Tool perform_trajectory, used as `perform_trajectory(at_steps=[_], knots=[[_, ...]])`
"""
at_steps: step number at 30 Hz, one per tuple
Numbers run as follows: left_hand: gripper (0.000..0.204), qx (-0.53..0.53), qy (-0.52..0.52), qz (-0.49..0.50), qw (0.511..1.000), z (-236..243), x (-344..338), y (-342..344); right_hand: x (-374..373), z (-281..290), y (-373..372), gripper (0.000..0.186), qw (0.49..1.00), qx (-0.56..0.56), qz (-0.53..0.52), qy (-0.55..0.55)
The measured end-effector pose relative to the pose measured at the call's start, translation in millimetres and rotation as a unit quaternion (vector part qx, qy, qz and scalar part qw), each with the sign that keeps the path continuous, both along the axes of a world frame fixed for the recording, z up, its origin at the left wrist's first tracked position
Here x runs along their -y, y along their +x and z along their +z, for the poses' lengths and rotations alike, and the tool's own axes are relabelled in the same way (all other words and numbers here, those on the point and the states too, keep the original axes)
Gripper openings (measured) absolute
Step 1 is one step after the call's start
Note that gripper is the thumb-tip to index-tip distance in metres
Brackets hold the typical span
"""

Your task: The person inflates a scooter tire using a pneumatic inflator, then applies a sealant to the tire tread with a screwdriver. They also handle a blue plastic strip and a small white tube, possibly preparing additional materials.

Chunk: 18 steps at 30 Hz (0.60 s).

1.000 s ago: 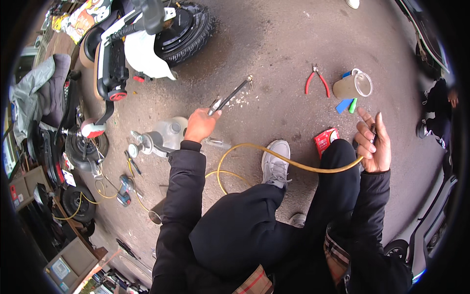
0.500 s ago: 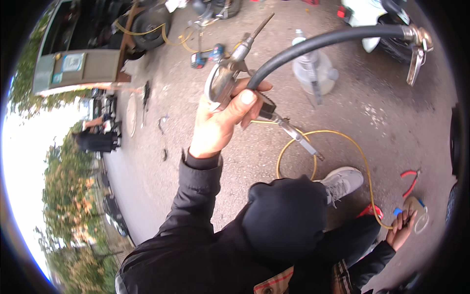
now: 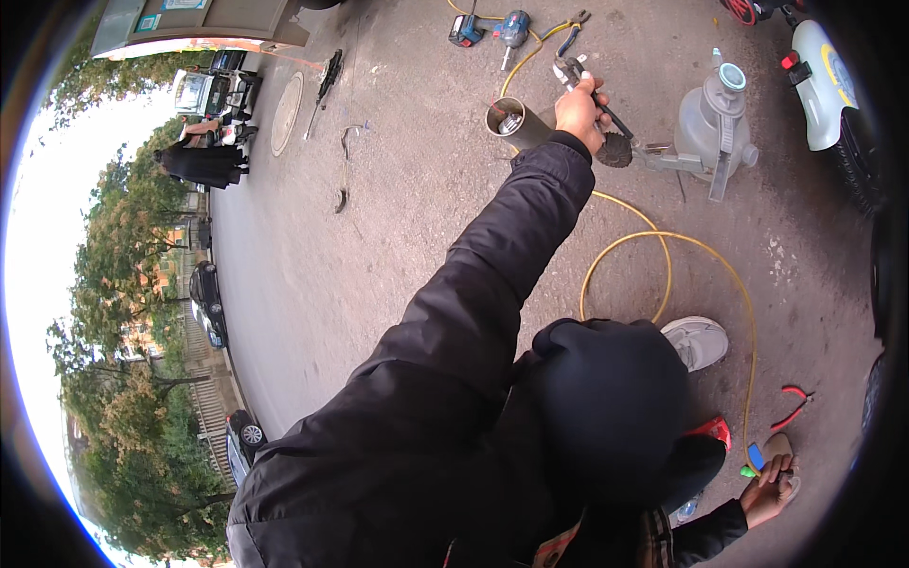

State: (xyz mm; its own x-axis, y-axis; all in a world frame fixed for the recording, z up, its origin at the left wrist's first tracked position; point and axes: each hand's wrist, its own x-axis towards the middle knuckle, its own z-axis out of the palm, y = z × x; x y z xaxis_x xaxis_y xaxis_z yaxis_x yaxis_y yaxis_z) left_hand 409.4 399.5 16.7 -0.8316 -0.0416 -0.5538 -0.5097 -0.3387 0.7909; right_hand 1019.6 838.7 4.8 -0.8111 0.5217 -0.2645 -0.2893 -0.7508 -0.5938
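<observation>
Head view: note black-hosed air tool, lowered just now in left hand to upper centre, beside metal cylinder, with fingers wrapped round it, hence apparently nearer the ground. At lower right, see right hand with fingers curled near yellow hose; cannot tell whether gripping it.
</observation>
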Motion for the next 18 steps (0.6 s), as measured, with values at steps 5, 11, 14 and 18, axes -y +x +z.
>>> perform_trajectory(at_steps=[5,11,14,18], knots=[[0.031,0.043,-0.024,-0.003,0.999,-84,-32,-8,-10,-6,18,0.039,0.996,0.074,-0.039,0.003],[0.029,0.032,-0.062,-0.058,0.996,-116,-50,-27,12,1,-23,0.048,0.984,0.154,-0.009,0.084],[0.049,0.046,-0.099,-0.093,0.99,-104,-34,-29,35,12,-49,0.059,0.978,0.164,-0.061,0.117],[0.048,-0.079,-0.161,-0.007,0.984,-24,-13,12,54,34,-79,0.067,0.953,0.231,-0.119,0.158]])
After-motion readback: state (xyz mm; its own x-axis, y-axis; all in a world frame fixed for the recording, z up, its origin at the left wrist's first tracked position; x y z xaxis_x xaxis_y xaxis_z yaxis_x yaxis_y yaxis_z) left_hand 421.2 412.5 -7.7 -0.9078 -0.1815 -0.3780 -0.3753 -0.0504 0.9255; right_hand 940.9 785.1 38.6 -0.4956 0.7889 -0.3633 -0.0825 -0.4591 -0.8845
